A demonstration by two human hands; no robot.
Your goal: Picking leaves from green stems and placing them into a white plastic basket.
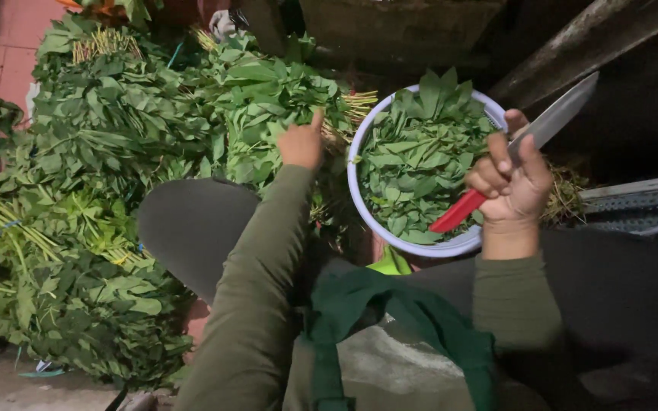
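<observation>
Overhead, the right hand is seen clenched around a knife with a smooth red handle, its grey blade angled up and away over the rim of a round white bowl heaped with flat green leaves. Left of the bowl, the left hand is curled into the leafy, long-stemmed bundles; whether anything is gripped cannot be told.

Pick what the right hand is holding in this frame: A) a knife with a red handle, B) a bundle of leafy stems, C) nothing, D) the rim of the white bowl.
A: the right hand is closed around a knife with a red handle, its blade pointing up and away over the white bowl of green leaves.
</observation>
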